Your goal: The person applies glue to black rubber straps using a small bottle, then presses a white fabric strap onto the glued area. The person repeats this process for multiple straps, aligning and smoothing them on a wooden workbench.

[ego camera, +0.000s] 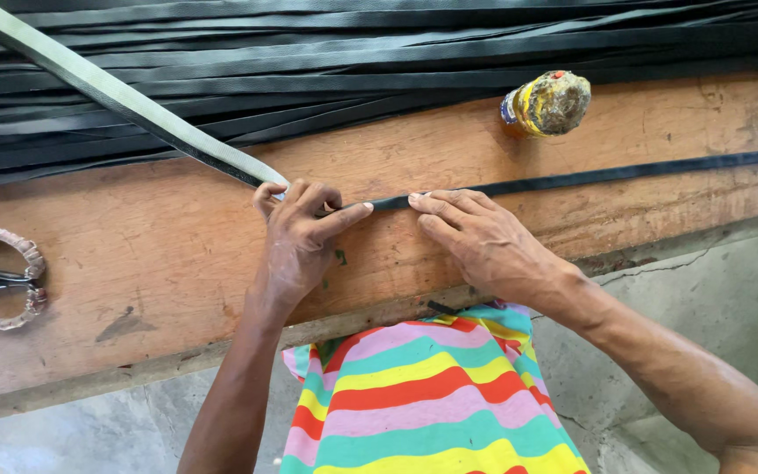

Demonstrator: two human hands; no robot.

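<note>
Hands (388,233) on black strap (572,180)

A worn wooden plank (177,263) serves as the work surface, reddish-brown, scratched and stained, running from the left edge up to the right edge. Below its near edge lies a grey concrete floor (712,290), cracked near the right side. Along the plank's far edge a mass of black strips (353,70) fills the background. Daylight is even and soft.
</note>
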